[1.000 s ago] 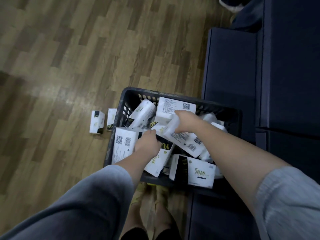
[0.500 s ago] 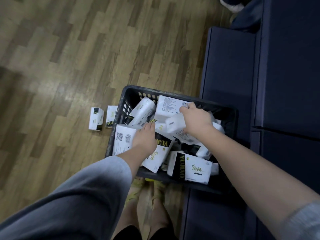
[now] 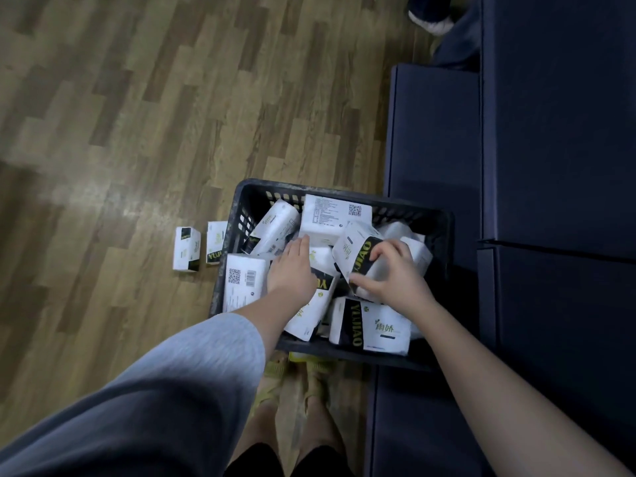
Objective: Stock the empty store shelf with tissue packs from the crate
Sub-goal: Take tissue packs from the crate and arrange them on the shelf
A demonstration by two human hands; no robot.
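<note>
1. Since half a second ago, the right hand (image 3: pixel 392 273) has turned its tissue pack (image 3: pixel 358 259) so the black band reading "YUJIAO" faces up, and the left hand (image 3: pixel 292 266) has slid further up the pile.
2. Two small white packs (image 3: pixel 187 248) stand on the wooden plank floor (image 3: pixel 103 132) just left of the crate; the nearer one (image 3: pixel 216 242) shows "YUJI" in yellow on black.
3. At the crate's left wall lies a white pack (image 3: pixel 244 282) with a QR code and a barcode.
4. Left hand: fingers straight and together, palm down, resting flat on the packs in the middle of the crate, gripping nothing.
5. Black plastic crate (image 3: pixel 344 192) with slotted walls stands on the floor, filled with jumbled soft white packs; a large one at the back (image 3: pixel 335 215) carries small print and a QR code.
6. Right hand: fingers and thumb curled round the turned pack, holding it over the pile.
7. Near the front edge, a pack (image 3: pixel 371 327) reads "YUJIAO" beside green Chinese characters.
8. Dark blue shelf (image 3: pixel 550 132), smooth and flat, runs along the right.
</note>
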